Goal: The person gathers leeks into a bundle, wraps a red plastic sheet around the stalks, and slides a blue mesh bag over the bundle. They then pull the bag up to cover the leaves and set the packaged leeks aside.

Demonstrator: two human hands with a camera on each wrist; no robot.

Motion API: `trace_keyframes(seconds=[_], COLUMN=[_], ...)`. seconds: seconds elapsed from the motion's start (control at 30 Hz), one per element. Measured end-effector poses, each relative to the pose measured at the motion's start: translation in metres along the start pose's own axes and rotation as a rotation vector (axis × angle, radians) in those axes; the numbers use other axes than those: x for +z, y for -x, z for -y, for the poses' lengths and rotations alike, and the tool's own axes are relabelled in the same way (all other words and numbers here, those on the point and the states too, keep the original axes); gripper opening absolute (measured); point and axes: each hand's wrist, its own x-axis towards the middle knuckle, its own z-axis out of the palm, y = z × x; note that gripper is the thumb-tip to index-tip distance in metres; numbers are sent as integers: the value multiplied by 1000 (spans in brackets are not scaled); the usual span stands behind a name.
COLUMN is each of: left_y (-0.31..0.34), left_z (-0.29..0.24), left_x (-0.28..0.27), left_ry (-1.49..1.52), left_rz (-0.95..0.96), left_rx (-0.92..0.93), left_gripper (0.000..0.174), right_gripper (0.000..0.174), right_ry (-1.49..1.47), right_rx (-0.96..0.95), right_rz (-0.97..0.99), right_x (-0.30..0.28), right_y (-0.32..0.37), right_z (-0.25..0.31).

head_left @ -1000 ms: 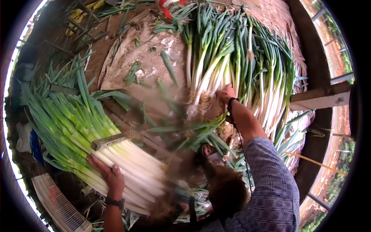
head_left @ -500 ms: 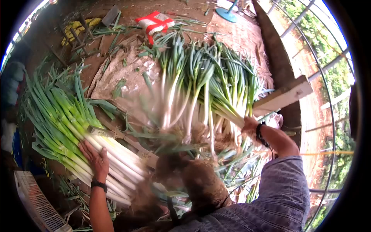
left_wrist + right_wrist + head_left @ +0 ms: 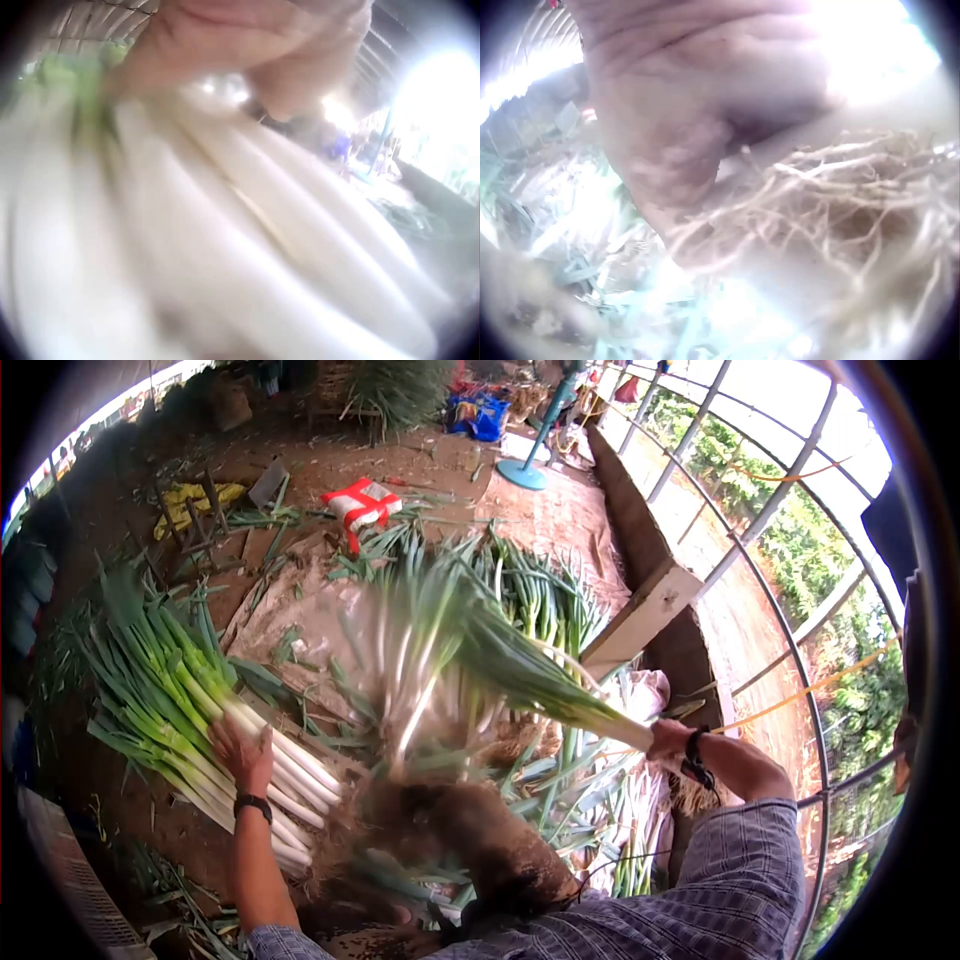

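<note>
My left hand (image 3: 243, 753) rests on a thick bundle of leeks (image 3: 300, 760) at the left, fingers laid across the pale stalks just below the green. In the left wrist view the white stalks (image 3: 195, 240) run close beneath the palm, blurred. My right hand (image 3: 672, 740) grips a few leeks (image 3: 570, 705) at the root end, held out to the right, their blurred green tops pointing up and left. Stringy roots (image 3: 840, 202) stick out beside that hand in the right wrist view. More leeks (image 3: 545, 595) lie in a row on the ground ahead.
Mud-stained knees (image 3: 480, 830) are between the two bundles. A wooden beam (image 3: 645, 622) slants by the low wall at the right. Loose leaves (image 3: 600, 800) litter the ground. Farther off are a red-and-white bag (image 3: 362, 505) and a teal stand (image 3: 522, 473). A plastic crate (image 3: 75, 870) stands lower left.
My right hand has taken leeks from the row and swung them right, away from the others. The left hand stays on its bundle. The head view has tilted up, showing more background.
</note>
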Motion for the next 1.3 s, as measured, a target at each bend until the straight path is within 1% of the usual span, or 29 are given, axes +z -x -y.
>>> trace_keyframes(seconds=[0.03,0.07,0.1,0.13,0.17,0.2,0.23,0.27,0.3,0.33,0.4,0.43,0.47,0.5,0.6,0.63,0.67,0.7,0.73,0.8,0.87,0.93,1.0,1.03,1.07,1.1,1.2,1.23,1.3], left_y=[3,7,15,23,37,57,69,104,132,161,220,245,262,270,305,319,333,346,351,362,368,368,367,363,357,348,330,332,333], left_z=[-15,-29,-57,-85,-118,-151,-169,-206,-225,-240,-259,-261,-261,-261,-257,-252,-247,-243,-241,-235,-235,-235,-236,-238,-232,-213,-203,-196,-184], left_x=[7,0,-9,-14,-28,-52,-43,-98,-103,-108,-99,-94,-92,-112,-126,-90,-53,-79,-96,-129,-151,-140,-127,-150,-158,-135,-193,-207,-254], left_ry=[37,258,369,541,704,1138,1251,1226,1294,1299,1374,1400,1425,1422,1367,1242,1092,1235,1303,1436,1413,1505,1581,1434,1417,1324,1175,1257,1290], left_rz=[-115,-212,-325,-367,-344,-69,111,440,744,882,1093,1119,1145,1147,1377,1220,1040,1129,1158,1206,1158,1211,1283,1057,1098,936,935,923,957], left_rx=[-44,84,152,178,202,96,171,29,39,138,111,115,115,83,-83,122,290,119,52,-90,-49,-226,-405,-190,-193,211,158,153,188], left_gripper=[87,78,69,62,56,37,26,23,33,41,51,54,56,58,58,58,59,61,59,56,50,41,33,35,39,48,43,37,27], right_gripper=[50,47,42,42,42,42,39,35,34,37,37,40,42,42,45,39,37,34,32,29,30,34,30,28,26,23,20,19,24], right_ry=[-47,-260,-467,-407,-481,-553,-672,-787,-784,-798,-789,-813,-782,-785,-829,-826,-784,-742,-700,-402,-318,-476,-581,-556,-525,-876,-931,-936,-1341], right_rx=[-76,-121,-253,-219,-209,-200,-295,-390,-386,-410,-394,-413,-393,-407,-447,-472,-616,-761,-900,-1232,-1357,-1297,-1288,-1416,-1545,-1348,-1335,-1333,-1402], right_rz=[-10,85,119,159,201,249,314,382,385,406,394,462,458,447,408,394,340,285,232,-69,-187,-86,-96,-273,-450,-207,-398,-452,-311], right_x=[9,-1,6,1,-2,-3,3,8,3,5,36,29,19,29,49,69,72,76,83,102,104,102,119,122,125,148,165,168,175], right_y=[16,47,50,62,75,89,99,111,141,159,153,180,209,206,218,198,200,205,210,192,201,234,233,246,255,236,253,264,302], right_z=[1,17,10,22,31,38,40,41,59,72,73,86,102,105,124,123,127,136,141,154,164,177,187,193,203,225,255,266,294])
